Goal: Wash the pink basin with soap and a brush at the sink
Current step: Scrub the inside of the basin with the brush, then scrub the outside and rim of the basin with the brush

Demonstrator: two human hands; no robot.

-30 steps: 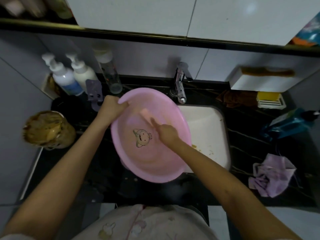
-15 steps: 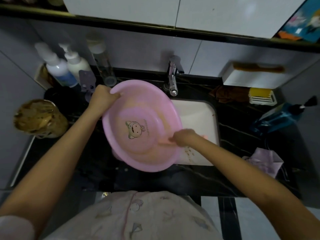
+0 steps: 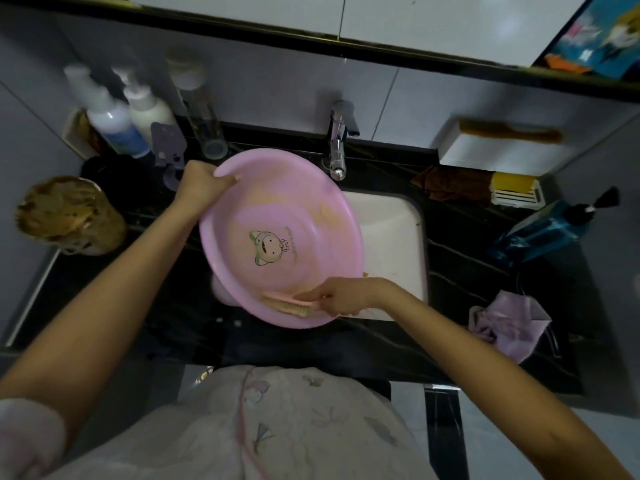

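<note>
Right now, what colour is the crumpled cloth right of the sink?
Pale lilac; the cloth shows best in the head view.

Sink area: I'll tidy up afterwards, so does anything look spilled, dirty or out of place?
Brownish smears streak the basin near its far rim, brown specks dot the sink, and a purple cloth lies crumpled on the counter.

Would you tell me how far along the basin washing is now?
Done: the pink basin is tilted over the sink. In hand: the left hand holds the far rim while the right hand presses the brush to the near inner wall. Left: tan smears on the far-right wall, then rinsing; no water visibly runs from the tap.
</note>
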